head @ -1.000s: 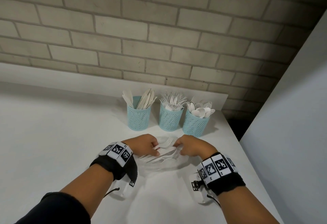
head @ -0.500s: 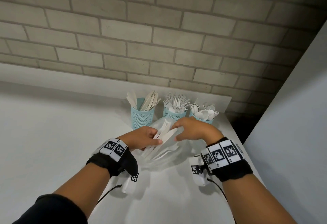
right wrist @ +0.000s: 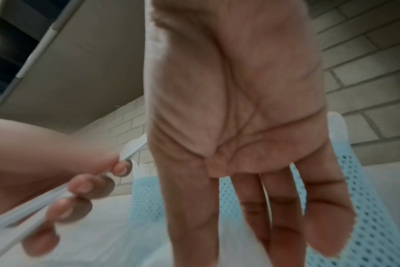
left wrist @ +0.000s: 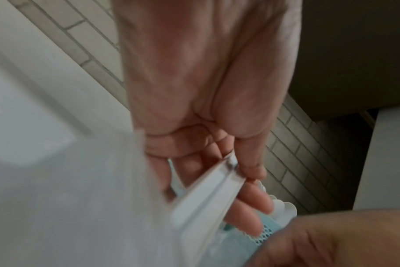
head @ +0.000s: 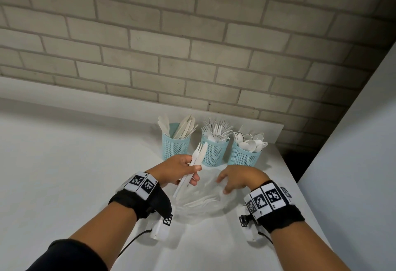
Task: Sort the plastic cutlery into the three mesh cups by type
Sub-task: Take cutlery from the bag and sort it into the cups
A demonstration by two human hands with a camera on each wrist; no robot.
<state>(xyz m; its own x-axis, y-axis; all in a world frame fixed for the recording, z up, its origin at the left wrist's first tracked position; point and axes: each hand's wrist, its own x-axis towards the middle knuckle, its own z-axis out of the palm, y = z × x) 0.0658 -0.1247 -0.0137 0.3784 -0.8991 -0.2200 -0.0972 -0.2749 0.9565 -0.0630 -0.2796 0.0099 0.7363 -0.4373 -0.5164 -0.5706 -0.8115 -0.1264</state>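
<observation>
A: Step? 
B: Mid-sort. Left hand (head: 179,169) grips a fork (head: 196,159) & knife (head: 200,155) above the bag (head: 192,208); right hand (head: 237,179), fingers slack, rests on it, holding nothing.
A: Next?
B: Prob. split the pair: knife to left cup (head: 175,147), fork to mid cup (head: 214,153).

Three mesh cups stand in a row near the far right corner of the counter (head: 64,185), just before the raised ledge (head: 85,97) under the brick wall (head: 192,35): the knife cup (head: 175,146) on the left, the fork cup (head: 214,153) in the middle, the spoon cup (head: 244,155) on the right, nearest the right edge. In front of them lies a clear bag (head: 205,204) with more cutlery (head: 201,201) inside. The left hand (head: 177,171) is at the bag's left with a fork and knife (head: 196,161) reaching toward the fork cup, and the right hand (head: 240,177) rests on the bag's right side.
</observation>
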